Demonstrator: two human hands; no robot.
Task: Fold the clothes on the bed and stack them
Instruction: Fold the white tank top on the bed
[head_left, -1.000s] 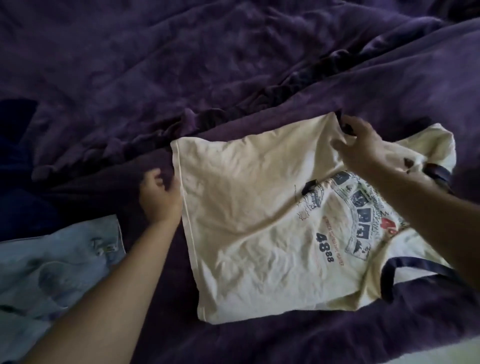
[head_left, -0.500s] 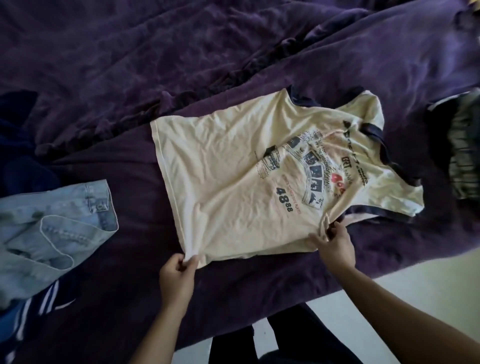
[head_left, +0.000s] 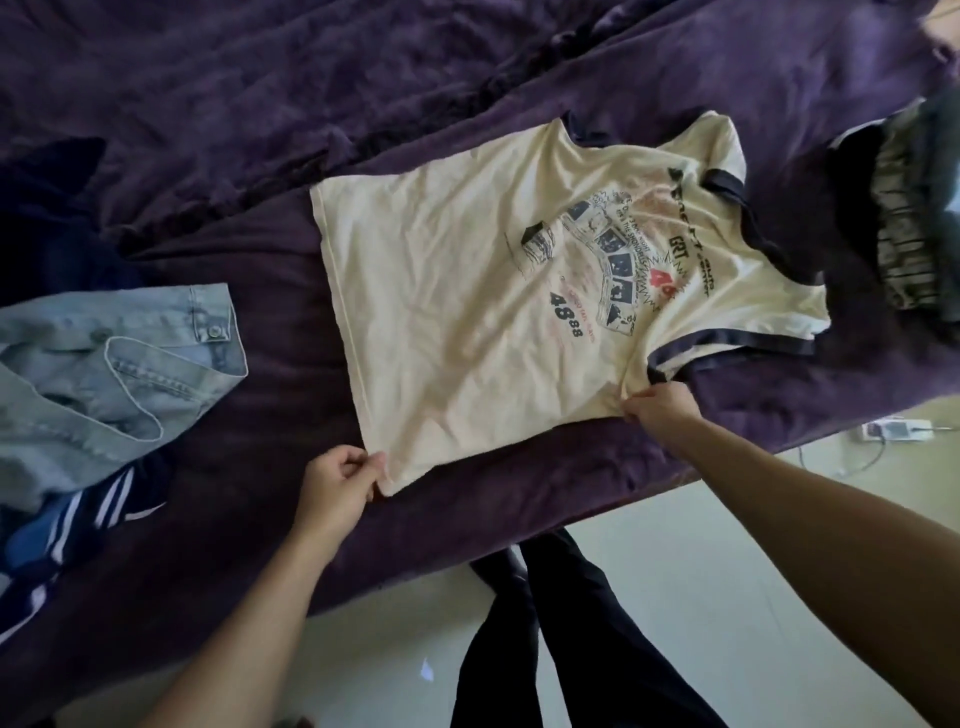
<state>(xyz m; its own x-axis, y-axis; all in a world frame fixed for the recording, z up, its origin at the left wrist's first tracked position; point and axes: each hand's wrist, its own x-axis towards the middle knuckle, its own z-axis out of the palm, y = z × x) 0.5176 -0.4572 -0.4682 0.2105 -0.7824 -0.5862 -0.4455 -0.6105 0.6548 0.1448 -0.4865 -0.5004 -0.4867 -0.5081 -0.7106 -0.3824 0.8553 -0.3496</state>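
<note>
- The purple bed (head_left: 260, 130) lies under the T-shirt, which is spread flat and print-up close to the bed's near edge.
- We judge the cream T-shirt (head_left: 467, 312) to be light, limp and not slippery on the cover. It will probably sag and crease wherever it is unsupported. It is best taken at two points along one side, the hem corner and the underarm, and kept taut between them.
- A crumpled denim garment (head_left: 104, 374) lies well beyond the T-shirt's hem end, and a dark garment (head_left: 904, 234) lies near its collar end.
- Our right hand (head_left: 660, 410) reaches to the T-shirt's near side seam, just under the near sleeve, fingers curled and pinching a small bunch of cloth.
- Our left hand (head_left: 335, 491) meets the T-shirt's near hem corner, thumb and fingers nipped on it.
</note>
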